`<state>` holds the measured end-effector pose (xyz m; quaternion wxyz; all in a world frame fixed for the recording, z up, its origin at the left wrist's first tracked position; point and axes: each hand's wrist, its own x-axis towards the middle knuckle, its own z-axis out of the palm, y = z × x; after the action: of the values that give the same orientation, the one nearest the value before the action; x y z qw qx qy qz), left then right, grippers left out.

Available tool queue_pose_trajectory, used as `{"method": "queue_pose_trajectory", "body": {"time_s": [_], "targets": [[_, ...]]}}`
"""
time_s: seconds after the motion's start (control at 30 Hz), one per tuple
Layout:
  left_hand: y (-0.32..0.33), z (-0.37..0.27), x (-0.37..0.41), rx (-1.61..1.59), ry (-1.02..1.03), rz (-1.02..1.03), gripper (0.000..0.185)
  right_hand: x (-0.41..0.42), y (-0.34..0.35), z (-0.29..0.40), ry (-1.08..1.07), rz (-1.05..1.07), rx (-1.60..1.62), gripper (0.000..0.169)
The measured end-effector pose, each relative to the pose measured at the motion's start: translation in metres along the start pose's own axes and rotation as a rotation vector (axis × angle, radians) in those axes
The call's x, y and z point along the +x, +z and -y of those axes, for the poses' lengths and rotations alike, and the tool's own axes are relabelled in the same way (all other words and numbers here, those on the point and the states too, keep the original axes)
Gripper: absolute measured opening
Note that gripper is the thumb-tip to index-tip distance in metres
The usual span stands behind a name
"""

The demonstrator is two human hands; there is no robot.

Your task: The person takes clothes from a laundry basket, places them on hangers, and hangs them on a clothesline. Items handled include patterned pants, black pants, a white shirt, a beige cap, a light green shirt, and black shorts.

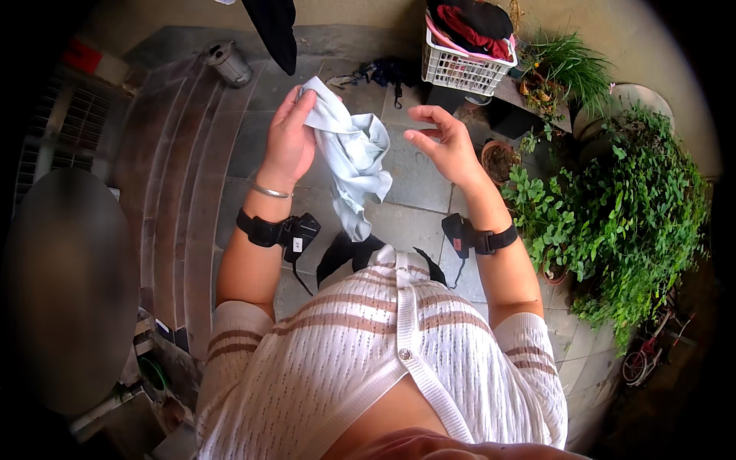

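My left hand (292, 132) pinches a pale blue piece of cloth (351, 146) by its upper end, thumb on top. The cloth hangs twisted and crumpled, its lower tip reaching near my waist. What kind of garment or cloth it is, I cannot tell. To the right, apart from the cloth, my right hand (440, 141) is raised with curled fingers and the thumb held away from them; nothing is in it. Each forearm wears a black strap with a small device.
A white plastic basket (463, 66) heaped with dark and red clothes stands at the back. Dark cloth (385, 72) lies on the floor nearby. Leafy plants (627, 224) and a clay pot (499, 161) are right; steps (172, 190) and a metal bin (230, 64) left. Black fabric (275, 34) hangs above.
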<state>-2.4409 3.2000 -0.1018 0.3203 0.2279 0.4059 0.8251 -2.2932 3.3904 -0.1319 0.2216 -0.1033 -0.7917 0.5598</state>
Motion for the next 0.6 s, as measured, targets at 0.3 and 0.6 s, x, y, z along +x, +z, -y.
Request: {"method": "queue_pose_trajectory", "body": {"time_s": [0.3,0.6], "targets": [[0.040,-0.011,-0.058,-0.130,0.133,-0.194,0.024,-0.059,-0.018,0.004,0.119,0.240,-0.071,0.021],[0.052,-0.018,-0.104,0.474,0.097,-0.177,0.015,-0.071,-0.087,0.035,0.257,0.267,0.826,0.025]]}}
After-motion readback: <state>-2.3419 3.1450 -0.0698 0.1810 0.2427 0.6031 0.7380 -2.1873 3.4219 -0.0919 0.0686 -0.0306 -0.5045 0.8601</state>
